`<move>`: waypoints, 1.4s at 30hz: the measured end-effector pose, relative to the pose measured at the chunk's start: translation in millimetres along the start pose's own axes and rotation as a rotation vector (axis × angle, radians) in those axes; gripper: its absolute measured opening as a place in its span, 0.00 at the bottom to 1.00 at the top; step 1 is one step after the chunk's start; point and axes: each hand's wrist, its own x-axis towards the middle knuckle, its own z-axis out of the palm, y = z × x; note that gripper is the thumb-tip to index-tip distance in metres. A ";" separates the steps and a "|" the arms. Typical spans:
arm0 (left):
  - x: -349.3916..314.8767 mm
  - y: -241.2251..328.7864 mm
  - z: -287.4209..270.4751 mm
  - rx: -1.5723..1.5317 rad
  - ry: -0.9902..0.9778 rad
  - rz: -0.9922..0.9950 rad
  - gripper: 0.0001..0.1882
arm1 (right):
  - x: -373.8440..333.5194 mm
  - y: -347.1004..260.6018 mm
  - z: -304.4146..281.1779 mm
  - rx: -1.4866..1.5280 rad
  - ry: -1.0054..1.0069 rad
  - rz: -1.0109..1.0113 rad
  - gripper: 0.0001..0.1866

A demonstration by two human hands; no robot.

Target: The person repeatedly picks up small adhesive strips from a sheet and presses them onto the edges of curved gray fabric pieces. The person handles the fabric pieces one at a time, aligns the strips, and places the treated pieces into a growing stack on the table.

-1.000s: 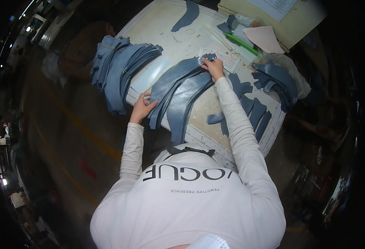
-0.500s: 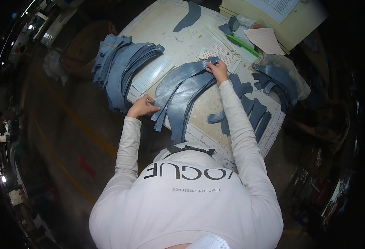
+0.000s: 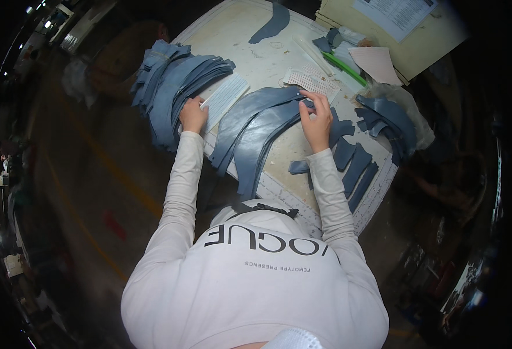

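Note:
Curved strips of blue, leather-like material (image 3: pixel 253 139) lie fanned in the middle of the table, their lower ends hanging over the near edge. Over their upper right end is my right hand (image 3: pixel 318 121), thumb and fingers apart, fingertips at the strip ends. My left hand (image 3: pixel 193 116) is curled at the right side of a thick stack of similar blue pieces (image 3: pixel 171 96), beside a white ruled card (image 3: pixel 227 100). Its fingers are drawn together; whatever they pinch is hidden.
Smaller blue pieces (image 3: pixel 354 166) lie right of my right hand. A further pile (image 3: pixel 388 119) rests on clear plastic at the right edge. Farther back are a green stick-like tool (image 3: pixel 344 68), pink paper (image 3: pixel 375 64), a dotted sheet (image 3: pixel 311 81) and one curved blue piece (image 3: pixel 272 24).
My left hand has left the lower left ends of the fanned strips and moved up and left to the thick stack. My right hand's pinch on the upper end has opened.

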 end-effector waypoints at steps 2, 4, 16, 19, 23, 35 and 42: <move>-3.1 14.6 -25.9 -0.166 0.094 0.068 0.07 | -5.4 -12.4 -16.8 0.015 -0.026 0.041 0.13; -8.8 31.2 -57.8 -0.347 0.135 0.172 0.08 | -10.4 -21.7 -32.3 0.078 -0.048 0.086 0.12; -56.0 86.5 -118.4 -0.489 -0.907 0.459 0.12 | -42.1 -42.1 -58.7 0.584 -0.569 0.489 0.21; -68.6 102.7 -96.0 -0.580 -0.907 0.638 0.14 | -55.9 -47.3 -54.9 0.531 -0.559 0.523 0.15; -72.5 119.4 -78.7 -0.585 -0.967 0.555 0.14 | -63.9 -50.7 -51.6 0.482 -0.489 0.448 0.12; -71.1 125.5 -83.3 -0.606 -0.929 0.450 0.10 | -65.4 -42.9 -58.3 0.217 -0.374 0.336 0.08; -72.9 123.5 -86.7 -0.575 -0.918 0.398 0.12 | -62.3 -49.9 -52.7 -0.033 -0.206 -0.037 0.07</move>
